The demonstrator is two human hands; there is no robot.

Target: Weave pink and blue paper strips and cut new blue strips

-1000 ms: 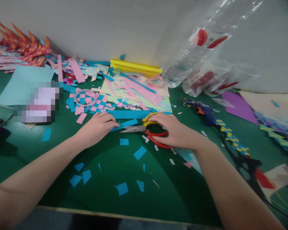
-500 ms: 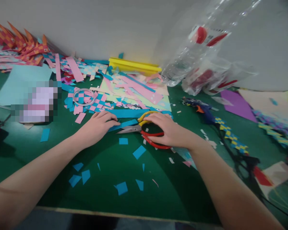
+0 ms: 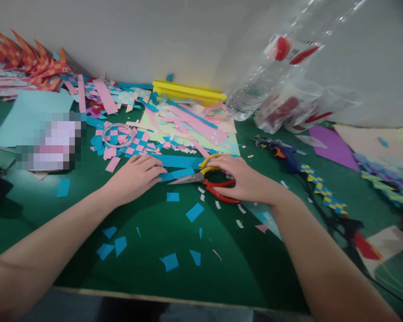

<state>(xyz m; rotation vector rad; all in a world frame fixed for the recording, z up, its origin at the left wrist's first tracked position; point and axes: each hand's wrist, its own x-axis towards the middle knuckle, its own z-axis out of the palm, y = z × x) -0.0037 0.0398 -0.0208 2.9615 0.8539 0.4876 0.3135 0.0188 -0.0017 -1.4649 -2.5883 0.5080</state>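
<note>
My left hand (image 3: 137, 179) is closed on a narrow blue paper strip (image 3: 183, 173), whose free end sticks out to the right of my fingertips. In my right hand (image 3: 243, 179) is a pair of scissors (image 3: 191, 178) with one yellow and one red handle. The blades point left, just below the strip, with their tips close to my left fingers. A longer blue paper strip (image 3: 181, 161) lies behind both hands, partly hidden by them. Several blue paper scraps (image 3: 195, 212) lie on the green table in front.
A roll of clear tape (image 3: 117, 146) rests on woven pink-and-blue pieces. Behind are loose paper strips, a yellow folded piece (image 3: 188, 92), a plastic bottle (image 3: 255, 89) and cups (image 3: 289, 105). A pixelated phone-like object (image 3: 55, 145) is left; a woven blue-and-yellow strip (image 3: 325, 192) right.
The scissors and my right hand have shifted slightly right, and the red handle has come up a little nearer the yellow one. My left fingers have curled in more.
</note>
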